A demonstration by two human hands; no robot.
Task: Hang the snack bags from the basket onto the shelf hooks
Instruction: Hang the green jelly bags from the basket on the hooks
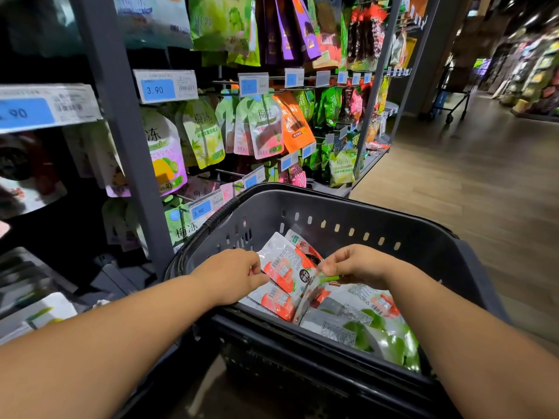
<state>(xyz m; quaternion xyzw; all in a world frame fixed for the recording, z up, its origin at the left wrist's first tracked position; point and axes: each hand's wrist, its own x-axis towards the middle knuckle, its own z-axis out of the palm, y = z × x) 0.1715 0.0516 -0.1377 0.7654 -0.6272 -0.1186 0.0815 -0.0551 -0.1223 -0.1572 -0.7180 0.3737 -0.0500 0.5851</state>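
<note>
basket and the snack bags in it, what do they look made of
Basket: looks like hard moulded plastic, dark grey, matte with faint sheen; punched slots in the wall. Bags: thin glossy plastic film, perhaps foil-lined; silvery glare and creases.

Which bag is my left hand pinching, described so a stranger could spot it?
Start at the dark grey basket beside the shelf. At its near left, the left hand pinches the edge of a red and white bag. It sits tilted on top; other red bags lie beneath, green-printed bags to the right.
</note>
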